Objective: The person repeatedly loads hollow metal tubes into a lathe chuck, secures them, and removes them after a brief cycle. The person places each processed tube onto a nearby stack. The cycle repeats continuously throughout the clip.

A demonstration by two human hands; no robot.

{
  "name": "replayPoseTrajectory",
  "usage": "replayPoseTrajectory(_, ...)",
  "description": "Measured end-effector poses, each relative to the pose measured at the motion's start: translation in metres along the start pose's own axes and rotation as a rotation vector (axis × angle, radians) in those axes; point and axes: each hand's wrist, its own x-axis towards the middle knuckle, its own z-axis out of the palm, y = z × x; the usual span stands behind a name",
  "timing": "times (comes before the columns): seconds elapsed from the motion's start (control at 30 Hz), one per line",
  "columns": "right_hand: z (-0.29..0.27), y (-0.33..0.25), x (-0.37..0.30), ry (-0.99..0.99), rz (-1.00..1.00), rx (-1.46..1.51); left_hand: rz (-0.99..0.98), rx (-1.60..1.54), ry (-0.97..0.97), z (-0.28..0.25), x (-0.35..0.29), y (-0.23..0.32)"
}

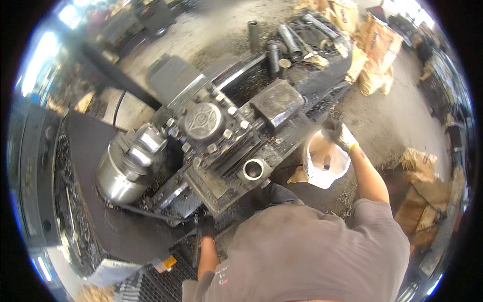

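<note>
At the upper rim of a white bucket-like container (313,173), my right hand (338,134) wears a pale glove with dark fingers and a yellow cuff. Its fingers look curled, but what they hold is hidden. Inside the container stands a small metal tube (327,162). My left hand (206,227), in a dark glove, is low at the front of a lathe (216,189), beside a dark rod (196,246); its fingers blend into the shadow. A short metal tube (253,169) stands upright on the lathe, between my two hands.
The lathe's shiny chuck (118,173) is at left, beside the bolted tool post (203,121). Several metal tubes (289,41) lie at the lathe's far right end. Brown paper sacks (377,48) stand behind them. Cardboard (420,201) lies at right.
</note>
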Motion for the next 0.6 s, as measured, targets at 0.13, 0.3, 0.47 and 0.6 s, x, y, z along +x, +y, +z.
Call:
replayPoseTrajectory(0.13, 0.045, -0.154, -0.042, -0.317, -0.815, -0.194, 0.191, 0.165, 0.061, 0.004, 0.006, 0.048)
replayPoseTrajectory(0.3, 0.127, -0.252, -0.075, -0.504, -0.943, -0.682, 0.222, 0.535, -0.115, 0.033, -0.037, 0.032)
replayPoseTrajectory(0.47, 0.098, -0.308, -0.045, -0.860, -1.170, -0.154, 0.363, 0.681, -0.092, 0.046, -0.113, -0.029)
replayPoseTrajectory(0.6, 0.101, -0.397, 0.027, -0.443, -1.686, -0.448, -0.280, 0.220, -0.025, 0.041, -0.167, -0.043)
